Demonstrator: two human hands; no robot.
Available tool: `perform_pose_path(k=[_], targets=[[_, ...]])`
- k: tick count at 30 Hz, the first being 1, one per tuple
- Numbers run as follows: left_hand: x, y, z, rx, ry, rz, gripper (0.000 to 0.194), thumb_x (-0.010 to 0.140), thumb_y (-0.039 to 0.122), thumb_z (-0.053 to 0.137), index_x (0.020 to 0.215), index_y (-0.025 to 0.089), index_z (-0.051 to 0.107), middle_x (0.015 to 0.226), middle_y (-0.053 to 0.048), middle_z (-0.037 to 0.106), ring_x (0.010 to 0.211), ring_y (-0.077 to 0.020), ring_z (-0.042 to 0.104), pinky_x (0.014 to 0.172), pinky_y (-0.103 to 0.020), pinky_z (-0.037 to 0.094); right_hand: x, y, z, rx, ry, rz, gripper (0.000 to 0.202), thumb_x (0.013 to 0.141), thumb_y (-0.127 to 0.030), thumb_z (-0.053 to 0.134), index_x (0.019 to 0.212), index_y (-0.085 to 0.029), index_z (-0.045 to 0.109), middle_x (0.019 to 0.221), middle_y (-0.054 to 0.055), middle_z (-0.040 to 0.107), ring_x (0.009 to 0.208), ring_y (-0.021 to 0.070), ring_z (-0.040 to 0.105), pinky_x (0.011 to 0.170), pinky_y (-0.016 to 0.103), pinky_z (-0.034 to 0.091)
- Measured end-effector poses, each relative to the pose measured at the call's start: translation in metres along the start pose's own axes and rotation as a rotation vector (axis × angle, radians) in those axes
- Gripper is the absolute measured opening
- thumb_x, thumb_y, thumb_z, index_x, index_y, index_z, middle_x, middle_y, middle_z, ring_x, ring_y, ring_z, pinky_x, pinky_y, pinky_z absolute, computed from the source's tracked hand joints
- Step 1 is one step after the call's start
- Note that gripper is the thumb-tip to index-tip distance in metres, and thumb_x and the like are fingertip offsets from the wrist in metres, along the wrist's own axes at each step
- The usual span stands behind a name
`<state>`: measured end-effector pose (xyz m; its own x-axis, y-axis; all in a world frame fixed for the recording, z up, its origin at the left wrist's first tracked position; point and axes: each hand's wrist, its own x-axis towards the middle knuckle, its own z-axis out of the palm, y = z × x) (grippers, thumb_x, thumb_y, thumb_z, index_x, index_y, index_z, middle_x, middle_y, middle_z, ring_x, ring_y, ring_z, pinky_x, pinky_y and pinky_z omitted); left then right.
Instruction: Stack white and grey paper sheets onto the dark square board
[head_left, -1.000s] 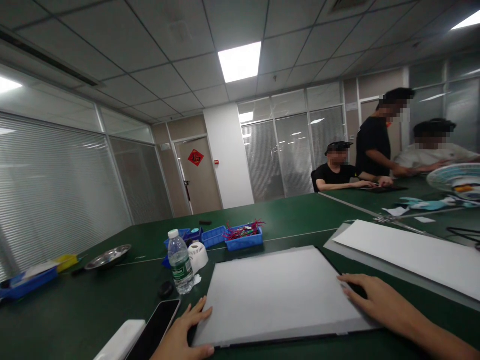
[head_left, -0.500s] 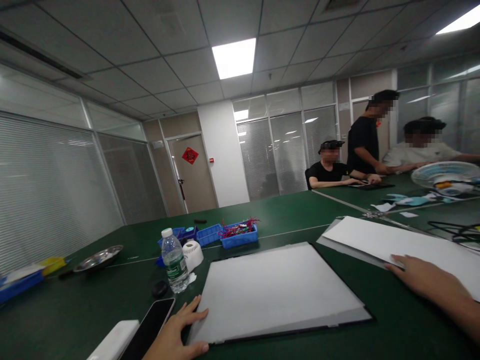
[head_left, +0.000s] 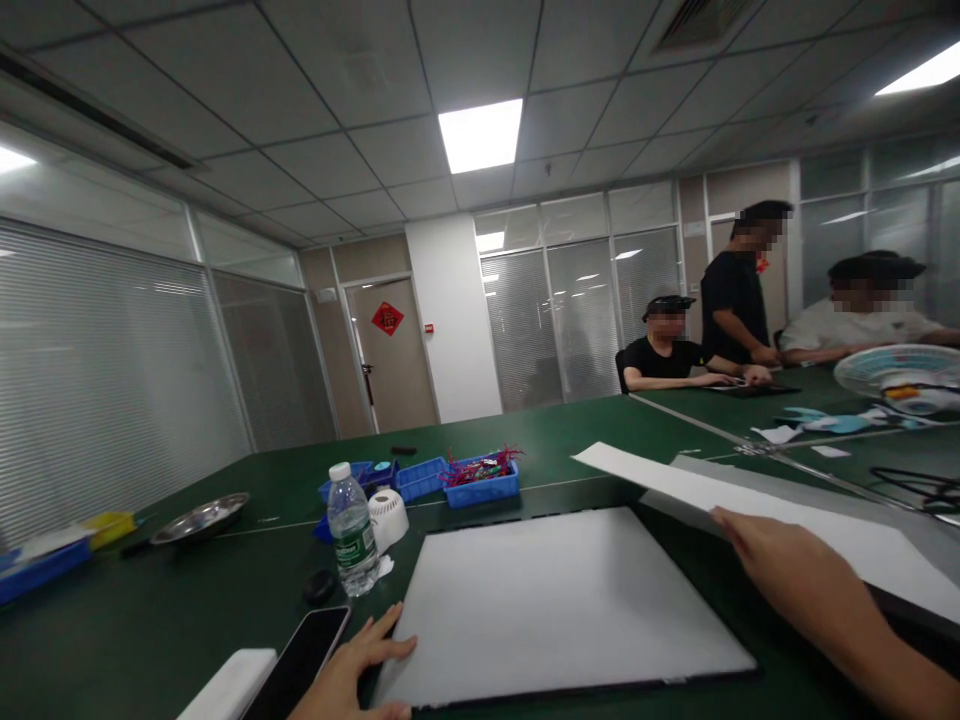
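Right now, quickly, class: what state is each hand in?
Left hand: open, resting at the white panel's left edge.
Right hand: closed, holding a white sheet.

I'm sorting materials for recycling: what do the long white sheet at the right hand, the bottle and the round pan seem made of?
Long white sheet: possibly card or thin plastic, matte; it is opaque, evenly white and stays nearly straight.
Bottle: most likely clear plastic, glossy, being see-through with highlights.
Round pan: probably polished metal, silvery with bright reflections.

single head-worn view, facing forward
looks across the green table (head_left: 165, 620), left hand (head_left: 346, 670) and right hand (head_left: 787, 565) close below, door (head_left: 397, 375) far off, ceiling (head_left: 300, 90) above.
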<state>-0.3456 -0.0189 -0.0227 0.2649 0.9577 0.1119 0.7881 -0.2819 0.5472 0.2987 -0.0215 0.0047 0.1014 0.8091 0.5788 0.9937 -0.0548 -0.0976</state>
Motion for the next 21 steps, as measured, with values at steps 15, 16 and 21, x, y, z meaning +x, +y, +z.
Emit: perform_pose_path(k=[15,16,21], targets=[[-0.011,0.038,-0.017,0.006,0.003,-0.021,0.07,0.07,0.059,0.089,0.133,0.032,0.076,0.165,-0.008,0.045,0.152,-0.0442,0.039,0.125,-0.06,0.031,-0.048,-0.146,-0.027,0.318,-0.469,-0.488,0.049,0.102,-0.061,0.04,0.135,-0.038,0.07,0.142,0.0,0.065,0.133,0.0299,0.061,0.113,0.056,0.052],[-0.01,0.038,-0.016,0.011,-0.001,-0.023,0.071,0.07,0.056,0.089,0.135,0.032,0.075,0.165,-0.008,0.045,0.153,-0.0441,0.039,0.125,-0.06,0.03,-0.045,-0.136,-0.021,0.319,-0.456,-0.431,0.053,0.102,-0.064,0.038,0.138,-0.038,0.068,0.144,0.0,0.063,0.135,0.0302,0.059,0.115,0.058,0.048],[-0.005,0.036,-0.011,0.021,-0.019,-0.032,0.076,0.072,0.052,0.088,0.143,0.031,0.069,0.166,-0.007,0.043,0.154,-0.0428,0.037,0.127,-0.06,0.028,-0.023,-0.061,0.023,0.199,-0.296,-0.159,0.061,0.1,-0.067,0.034,0.143,-0.035,0.063,0.151,0.001,0.059,0.144,0.0283,0.051,0.125,0.056,0.035]])
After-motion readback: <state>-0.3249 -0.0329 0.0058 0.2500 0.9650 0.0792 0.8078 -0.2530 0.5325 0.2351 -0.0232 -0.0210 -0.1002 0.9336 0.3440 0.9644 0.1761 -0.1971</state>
